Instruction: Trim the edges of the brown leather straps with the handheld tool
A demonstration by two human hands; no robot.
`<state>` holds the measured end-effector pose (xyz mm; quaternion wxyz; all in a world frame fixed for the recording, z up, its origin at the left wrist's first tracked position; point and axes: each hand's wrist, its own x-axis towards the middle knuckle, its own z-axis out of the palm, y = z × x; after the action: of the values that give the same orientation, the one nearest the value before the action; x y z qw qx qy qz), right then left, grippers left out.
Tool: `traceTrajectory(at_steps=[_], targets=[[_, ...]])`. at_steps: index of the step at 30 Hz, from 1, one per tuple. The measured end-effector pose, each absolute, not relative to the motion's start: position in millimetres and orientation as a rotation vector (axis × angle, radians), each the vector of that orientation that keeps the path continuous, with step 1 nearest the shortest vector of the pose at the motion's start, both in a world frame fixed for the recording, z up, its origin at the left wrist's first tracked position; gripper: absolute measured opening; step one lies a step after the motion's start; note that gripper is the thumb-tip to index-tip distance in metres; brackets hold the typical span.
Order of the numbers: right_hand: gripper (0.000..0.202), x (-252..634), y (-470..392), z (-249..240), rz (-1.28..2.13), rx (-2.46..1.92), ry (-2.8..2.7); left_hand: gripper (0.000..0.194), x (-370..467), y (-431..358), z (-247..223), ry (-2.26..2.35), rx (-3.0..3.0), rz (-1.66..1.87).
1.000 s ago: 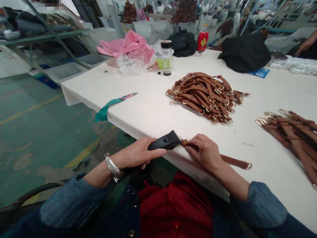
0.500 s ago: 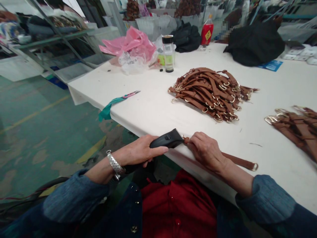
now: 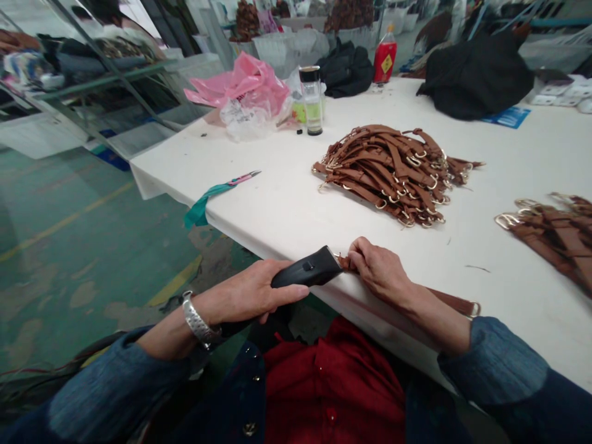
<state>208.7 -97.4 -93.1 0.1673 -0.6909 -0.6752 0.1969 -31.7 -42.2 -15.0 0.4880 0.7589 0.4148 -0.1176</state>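
Left fingers (image 3: 290, 295) wrapped round black handheld tool (image 3: 308, 267) — right fingers (image 3: 360, 252) pinching brown strap (image 3: 449, 300) (ring-ended).

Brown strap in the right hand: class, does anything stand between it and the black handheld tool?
Nothing visible does: the right hand holds the brown strap with its end right by the black tool.

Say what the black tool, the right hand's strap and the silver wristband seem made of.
Black tool: probably hard plastic, satin, by its smooth moulded body and sheen. Strap: brown leather or imitation, fairly matt; the flat, even face leaves that open. Silver wristband: likely metal, shiny, by its bright highlights.
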Motion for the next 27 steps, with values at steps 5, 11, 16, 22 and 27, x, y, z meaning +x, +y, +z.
traceTrajectory(at_steps=[5, 11, 16, 22, 27], targets=[[0.019, 205.4, -92.3, -81.1, 0.626, -1.982, -2.001, 0.051, -21.5, -40.4, -4.2, 0.939, 1.954, -0.421], [0.020, 206.5, -88.5, -80.7, 0.689, -1.957, -1.968, 0.040, -6.5, -38.8, 13.2, 0.792, 2.145, -0.485], [0.021, 208.9, -90.3, -83.5, 0.702, -1.949, -1.950, 0.050, -3.6, -21.4, 8.1, 0.945, 1.971, -0.565], [0.021, 210.3, -91.3, -85.5, 0.739, -1.903, -1.921, 0.054, -9.9, -5.2, 3.1, 0.961, 1.871, -0.584], [0.022, 211.0, -89.3, -90.2, 0.719, -1.946, -1.886, 0.052, -2.0, 2.6, 13.5, 0.975, 1.950, -0.647]])
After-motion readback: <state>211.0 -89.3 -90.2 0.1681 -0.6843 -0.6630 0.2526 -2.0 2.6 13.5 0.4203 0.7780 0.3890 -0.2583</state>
